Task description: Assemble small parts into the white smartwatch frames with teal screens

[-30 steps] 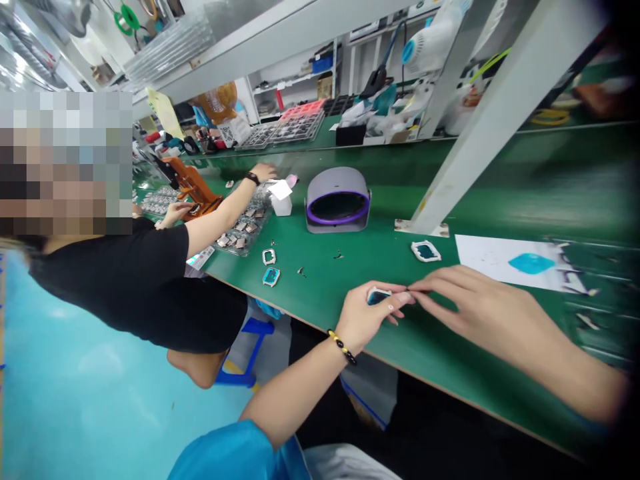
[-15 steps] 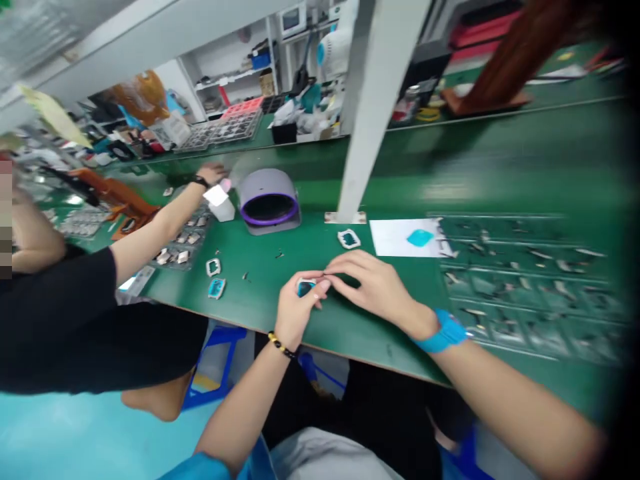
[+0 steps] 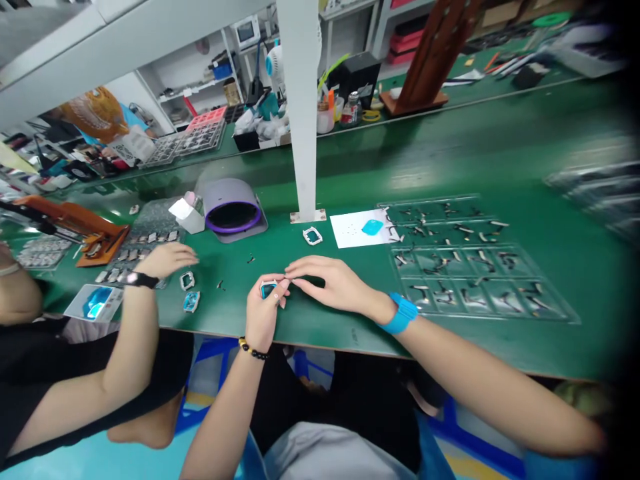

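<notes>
My left hand (image 3: 261,315) is closed round a small watch case (image 3: 269,289) with a pale rim and a blue face, held just above the bench near its front edge. My right hand (image 3: 336,285) comes in from the right, thumb and fingertips pinched together at the case's upper edge. Whatever lies between those fingertips is too small to make out. Beyond my hands, a pale watch frame (image 3: 313,236) lies flat. To the left are another frame (image 3: 187,281) and a blue-filled case (image 3: 191,302).
Clear trays (image 3: 470,280) of small dark flex parts lie to the right, beside white paper (image 3: 345,230) with a blue piece. A purple-rimmed grey hood (image 3: 234,207) and a white post (image 3: 303,133) stand behind. A co-worker's hand (image 3: 167,261) reaches in from the left.
My view has swung right, so the bench appears further left and more of the trays shows. The co-worker's hand has come back from beside the hood. My hands stay together at the watch case.
</notes>
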{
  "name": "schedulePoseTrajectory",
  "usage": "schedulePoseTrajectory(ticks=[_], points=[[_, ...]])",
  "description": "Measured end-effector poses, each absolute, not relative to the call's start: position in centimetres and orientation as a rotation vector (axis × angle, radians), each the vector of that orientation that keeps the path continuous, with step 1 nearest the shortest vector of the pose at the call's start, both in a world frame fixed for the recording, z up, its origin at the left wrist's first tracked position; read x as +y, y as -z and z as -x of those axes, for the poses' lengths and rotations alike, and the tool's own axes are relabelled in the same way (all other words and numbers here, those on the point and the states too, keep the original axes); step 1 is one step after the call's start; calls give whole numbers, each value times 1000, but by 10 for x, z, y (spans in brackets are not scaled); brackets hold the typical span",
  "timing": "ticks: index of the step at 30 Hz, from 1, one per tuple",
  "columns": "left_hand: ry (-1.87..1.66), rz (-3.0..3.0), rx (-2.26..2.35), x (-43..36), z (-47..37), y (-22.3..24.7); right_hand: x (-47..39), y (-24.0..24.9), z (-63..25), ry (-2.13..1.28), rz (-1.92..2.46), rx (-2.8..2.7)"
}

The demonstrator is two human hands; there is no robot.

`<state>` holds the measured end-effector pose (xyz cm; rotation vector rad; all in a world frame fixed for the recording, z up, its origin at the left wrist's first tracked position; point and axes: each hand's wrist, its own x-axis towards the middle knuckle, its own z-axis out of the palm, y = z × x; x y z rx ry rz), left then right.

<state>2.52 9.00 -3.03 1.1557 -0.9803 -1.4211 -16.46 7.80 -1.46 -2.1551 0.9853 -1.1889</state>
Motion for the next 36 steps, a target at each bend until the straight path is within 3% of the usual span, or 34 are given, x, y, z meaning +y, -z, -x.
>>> schedulePoseTrajectory(ticks=[8, 14, 24, 36], points=[[1458, -1135, -1055, 95, -29, 28, 73, 8, 167, 948, 1636, 995], [1376, -1175, -1236, 98, -31, 34, 71, 7, 172, 910, 1583, 908], [1328, -1158, -1289, 100, -32, 36, 71, 12, 176, 1004, 1745, 953], [1194, -1242, -1260, 103, -32, 36, 76, 19, 176, 1194, 2493, 935]])
